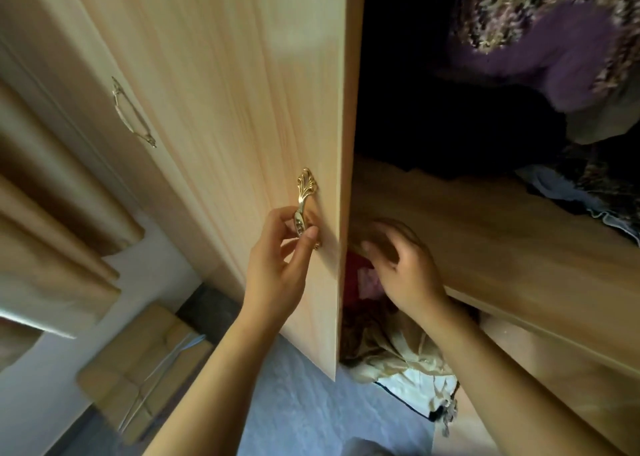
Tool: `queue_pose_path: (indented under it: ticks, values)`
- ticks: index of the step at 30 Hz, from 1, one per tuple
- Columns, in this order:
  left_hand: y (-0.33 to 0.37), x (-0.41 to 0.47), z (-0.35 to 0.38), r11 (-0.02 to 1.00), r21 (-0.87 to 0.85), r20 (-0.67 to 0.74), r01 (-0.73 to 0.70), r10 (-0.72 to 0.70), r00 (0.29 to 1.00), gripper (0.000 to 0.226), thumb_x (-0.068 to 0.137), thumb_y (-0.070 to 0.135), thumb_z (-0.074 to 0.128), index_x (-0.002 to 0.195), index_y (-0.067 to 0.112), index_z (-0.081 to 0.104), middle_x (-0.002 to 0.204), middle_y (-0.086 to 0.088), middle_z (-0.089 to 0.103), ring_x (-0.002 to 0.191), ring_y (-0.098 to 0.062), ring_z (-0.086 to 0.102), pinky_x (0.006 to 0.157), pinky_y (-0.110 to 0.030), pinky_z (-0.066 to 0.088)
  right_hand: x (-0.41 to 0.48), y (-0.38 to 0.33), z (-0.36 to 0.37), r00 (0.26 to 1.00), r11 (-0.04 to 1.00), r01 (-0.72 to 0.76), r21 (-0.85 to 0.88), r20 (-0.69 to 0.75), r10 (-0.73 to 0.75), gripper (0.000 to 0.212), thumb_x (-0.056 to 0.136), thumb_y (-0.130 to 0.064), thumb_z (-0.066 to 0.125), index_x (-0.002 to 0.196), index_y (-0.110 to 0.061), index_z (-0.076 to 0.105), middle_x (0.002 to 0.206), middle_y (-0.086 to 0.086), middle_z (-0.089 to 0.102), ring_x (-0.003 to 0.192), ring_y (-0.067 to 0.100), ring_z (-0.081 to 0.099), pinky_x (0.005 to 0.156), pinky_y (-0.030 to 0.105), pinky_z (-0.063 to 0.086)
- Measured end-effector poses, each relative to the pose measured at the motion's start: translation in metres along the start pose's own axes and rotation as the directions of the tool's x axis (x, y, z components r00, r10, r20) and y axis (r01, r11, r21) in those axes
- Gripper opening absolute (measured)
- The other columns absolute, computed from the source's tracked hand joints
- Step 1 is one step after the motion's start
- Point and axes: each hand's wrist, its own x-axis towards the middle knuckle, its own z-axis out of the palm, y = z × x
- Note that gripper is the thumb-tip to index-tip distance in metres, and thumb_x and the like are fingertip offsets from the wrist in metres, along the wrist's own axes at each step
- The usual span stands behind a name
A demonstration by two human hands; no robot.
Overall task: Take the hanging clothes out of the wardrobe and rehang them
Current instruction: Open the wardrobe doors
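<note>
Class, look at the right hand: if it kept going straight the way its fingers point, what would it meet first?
Probably the wooden shelf board just beyond the right hand, beside the edge of the open wardrobe door; the blur leaves depth unclear.

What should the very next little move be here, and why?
Probably pull the door wider with the left hand, which pinches the gold handle. The door is only partly open, its edge close beside the right hand at the gap, so there seems little room to reach the purple garment inside.
</note>
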Motion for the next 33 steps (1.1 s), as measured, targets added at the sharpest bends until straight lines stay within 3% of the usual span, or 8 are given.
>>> queue_pose_path:
  ticks: [3,7,12,16,19,24,27,33]
  values:
    - [0.000,-0.017,-0.025,1.000,-0.022,0.017,0.018,-0.018,1.000,0.013,0.089,0.030,0.056,0.096,0.040,0.052,0.089,0.004,0.062,0.089,-0.019,0.064,0.077,-0.022,0.051,-0.016,-0.035,0.010,0.995,0.977,0.095,0.191,0.011,-0.099,0.038,0.084,-0.045,0.056,0.117,-0.027,0.059,0.116,-0.010,0.062,0.110,0.005,0.057,0.096,0.024,0.047]
    - [-0.001,-0.038,-0.064,0.998,-0.013,0.043,0.060,-0.059,0.997,0.013,0.089,0.033,0.057,0.101,0.034,0.054,0.090,0.001,0.064,0.091,-0.016,0.065,0.078,-0.032,0.053,-0.049,-0.070,0.033,0.980,0.950,0.177,0.256,0.046,-0.195,0.034,0.086,-0.042,0.057,0.111,-0.021,0.064,0.114,-0.010,0.064,0.106,0.002,0.060,0.089,0.023,0.050]
    - [-0.001,-0.064,-0.117,0.994,-0.007,0.110,0.108,-0.106,0.988,0.024,0.088,0.039,0.053,0.109,0.028,0.054,0.102,0.002,0.065,0.099,-0.017,0.063,0.084,-0.031,0.053,-0.087,-0.113,0.072,0.977,0.934,0.209,0.291,-0.023,-0.211,0.023,0.082,-0.015,0.070,0.104,-0.013,0.067,0.099,-0.021,0.063,0.089,-0.003,0.064,0.073,0.013,0.052]
    - [-0.002,-0.076,-0.161,0.992,0.023,0.166,0.127,-0.129,0.978,0.024,0.089,0.048,0.049,0.106,0.032,0.053,0.101,0.007,0.065,0.098,-0.013,0.062,0.087,-0.040,0.052,-0.110,-0.144,0.098,0.967,0.928,0.254,0.274,-0.079,-0.241,0.021,0.079,-0.011,0.072,0.100,-0.012,0.070,0.094,-0.019,0.065,0.085,-0.005,0.065,0.074,0.014,0.053]
    - [-0.006,-0.083,-0.194,0.994,0.017,0.192,0.106,-0.107,0.975,0.021,0.089,0.045,0.050,0.104,0.032,0.054,0.095,0.013,0.064,0.091,-0.009,0.062,0.083,-0.038,0.050,-0.124,-0.166,0.118,0.964,0.924,0.266,0.273,-0.065,-0.259,0.033,0.077,-0.010,0.074,0.107,-0.020,0.066,0.098,-0.019,0.063,0.089,-0.011,0.062,0.075,0.008,0.050]
    - [-0.015,-0.091,-0.251,0.994,0.072,0.186,0.083,-0.095,0.978,0.023,0.088,0.046,0.052,0.104,0.029,0.055,0.092,0.015,0.065,0.089,-0.009,0.062,0.080,-0.036,0.048,-0.120,-0.205,0.143,0.928,0.880,0.368,0.300,-0.057,-0.369,0.058,0.077,-0.016,0.074,0.129,-0.024,0.049,0.121,-0.002,0.062,0.108,0.005,0.060,0.080,0.019,0.054]
    - [-0.019,-0.095,-0.283,0.991,0.096,0.176,0.096,-0.112,0.978,0.028,0.084,0.057,0.051,0.108,0.043,0.054,0.103,0.012,0.066,0.102,-0.014,0.062,0.091,-0.047,0.049,-0.106,-0.240,0.153,0.888,0.851,0.435,0.294,0.015,-0.459,0.069,0.078,-0.019,0.073,0.136,-0.029,0.037,0.134,-0.019,0.043,0.124,-0.005,0.044,0.090,0.014,0.047]
    - [-0.017,-0.110,-0.334,0.983,0.149,0.067,0.105,-0.116,0.991,0.026,0.091,0.045,0.048,0.116,0.054,0.050,0.115,0.018,0.063,0.104,-0.005,0.062,0.086,-0.027,0.051,-0.072,-0.284,0.181,0.799,0.840,0.494,0.223,0.265,-0.540,0.091,0.074,-0.034,0.073,0.140,-0.045,0.013,0.153,-0.017,0.013,0.139,-0.004,0.014,0.112,0.032,0.031]
